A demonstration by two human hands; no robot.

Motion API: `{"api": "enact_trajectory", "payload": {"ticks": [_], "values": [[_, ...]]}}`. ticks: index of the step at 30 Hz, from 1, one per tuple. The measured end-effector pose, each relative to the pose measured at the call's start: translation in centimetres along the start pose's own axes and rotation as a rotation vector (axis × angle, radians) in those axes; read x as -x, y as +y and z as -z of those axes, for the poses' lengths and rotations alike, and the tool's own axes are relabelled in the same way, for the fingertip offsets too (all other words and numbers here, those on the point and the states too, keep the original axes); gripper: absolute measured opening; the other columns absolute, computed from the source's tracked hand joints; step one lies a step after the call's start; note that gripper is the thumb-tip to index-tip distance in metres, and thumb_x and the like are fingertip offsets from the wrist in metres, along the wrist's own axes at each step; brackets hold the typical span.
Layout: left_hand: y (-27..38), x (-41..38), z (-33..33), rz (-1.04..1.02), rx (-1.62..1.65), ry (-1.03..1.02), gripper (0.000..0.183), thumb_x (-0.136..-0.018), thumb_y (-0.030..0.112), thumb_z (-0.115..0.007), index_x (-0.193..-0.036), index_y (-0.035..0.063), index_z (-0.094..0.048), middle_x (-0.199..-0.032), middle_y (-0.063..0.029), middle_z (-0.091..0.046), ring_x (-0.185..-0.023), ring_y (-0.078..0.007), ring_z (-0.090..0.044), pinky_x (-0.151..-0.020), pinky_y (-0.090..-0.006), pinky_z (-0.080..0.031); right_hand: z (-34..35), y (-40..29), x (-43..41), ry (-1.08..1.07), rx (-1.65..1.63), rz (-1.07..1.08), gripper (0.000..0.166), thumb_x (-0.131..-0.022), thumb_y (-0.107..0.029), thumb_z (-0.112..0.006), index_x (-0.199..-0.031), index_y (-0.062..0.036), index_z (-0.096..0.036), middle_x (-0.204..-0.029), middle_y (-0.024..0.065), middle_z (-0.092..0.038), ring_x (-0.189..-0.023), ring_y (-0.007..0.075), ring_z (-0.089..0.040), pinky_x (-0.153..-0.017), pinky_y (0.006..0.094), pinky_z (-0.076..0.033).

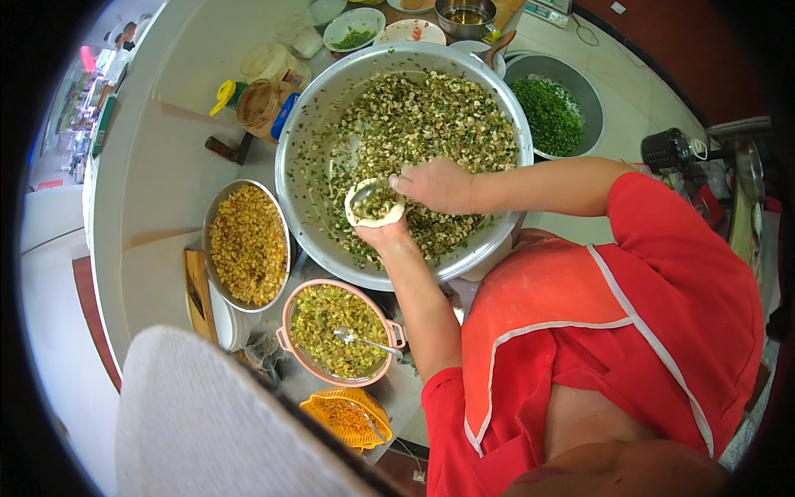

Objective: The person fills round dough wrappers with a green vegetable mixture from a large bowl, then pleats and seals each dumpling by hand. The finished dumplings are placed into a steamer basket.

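Observation:
A round dough wrapper [390,218] rests in my left hand [384,235], cupped from below, with most of the fingers hidden under it. Chopped filling with green bits [377,204] lies in the middle of the wrapper. My right hand [440,185] grips a metal spoon [361,195], whose bowl is against the filling; its handle is mostly hidden by the fingers. Both hands are above a large metal basin [293,205] holding a mix of pale diced pieces and chopped greens [428,118].
Left of the basin stand a metal bowl of yellow filling [248,248], a pink colander [292,329] with a spoon [366,341], and a yellow basket [379,413]. Jars [264,105] line the wall. Behind are plates [410,31], a pan [466,15] and a pot of chopped greens [546,115].

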State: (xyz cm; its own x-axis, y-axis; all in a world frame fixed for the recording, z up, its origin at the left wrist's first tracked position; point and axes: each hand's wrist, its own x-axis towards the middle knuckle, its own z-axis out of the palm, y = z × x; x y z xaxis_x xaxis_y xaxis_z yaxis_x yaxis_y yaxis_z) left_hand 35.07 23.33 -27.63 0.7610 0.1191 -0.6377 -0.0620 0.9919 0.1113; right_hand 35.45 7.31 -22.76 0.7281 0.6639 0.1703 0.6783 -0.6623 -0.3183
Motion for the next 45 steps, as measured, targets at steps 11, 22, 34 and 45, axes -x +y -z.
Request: {"api": "enact_trajectory", "payload": {"ticks": [11, 22, 34, 45], "values": [[-0.5, 1.1, -0.2, -0.007, -0.109, -0.076, 0.033, -0.090, 0.034, -0.044, -0.105, 0.0086, -0.059, -0.101, -0.0115, -0.061, -0.091, -0.0299, -0.058, -0.081, -0.0504, -0.048, 0.9, 3.0, -1.0, -0.734, -1.105, -0.639, 0.010, -0.079, -0.014, -0.050, -0.075, -0.0070, -0.056, -0.048, 0.0014, -0.043, -0.038, 0.0129, -0.040, -0.034, 0.0307, -0.028], [0.0, 2.0, -0.4, -0.145, -0.238, -0.124, 0.034, -0.090, 0.031, -0.040, -0.106, 0.0052, -0.057, -0.100, -0.0117, -0.061, -0.091, -0.0279, -0.060, -0.077, -0.0461, -0.052, 0.4, 2.8, -1.3, -0.786, -1.124, -0.628, 0.030, -0.092, -0.028, -0.049, -0.072, -0.0076, -0.056, -0.049, -0.0037, -0.040, -0.040, 0.0066, -0.033, -0.036, 0.0246, -0.024], [3.2, 1.8, 0.9, -0.148, -0.397, -0.085, 0.019, -0.085, 0.021, -0.052, -0.093, 0.0053, -0.061, -0.085, -0.0085, -0.063, -0.077, -0.0239, -0.062, -0.068, -0.0371, -0.053, -4.4, 3.4, -0.3, -0.738, -0.114, -0.163, 0.020, -0.081, -0.017, -0.055, -0.075, -0.0005, -0.065, -0.077, 0.0173, -0.064, -0.071, 0.0280, -0.064, -0.067, 0.0415, -0.052], [1.4, 1.4, 2.7, 0.047, 0.117, -0.098, 0.041, -0.092, 0.031, -0.038, -0.117, 0.0051, -0.056, -0.118, -0.0144, -0.058, -0.109, -0.0329, -0.054, -0.093, -0.0508, -0.042, 2.7, 1.1, -0.5, -0.285, -0.212, -0.301, 0.021, -0.087, -0.019, -0.049, -0.094, -0.0068, -0.064, -0.071, 0.0122, -0.061, -0.067, 0.0301, -0.062, -0.059, 0.0448, -0.049]]}}
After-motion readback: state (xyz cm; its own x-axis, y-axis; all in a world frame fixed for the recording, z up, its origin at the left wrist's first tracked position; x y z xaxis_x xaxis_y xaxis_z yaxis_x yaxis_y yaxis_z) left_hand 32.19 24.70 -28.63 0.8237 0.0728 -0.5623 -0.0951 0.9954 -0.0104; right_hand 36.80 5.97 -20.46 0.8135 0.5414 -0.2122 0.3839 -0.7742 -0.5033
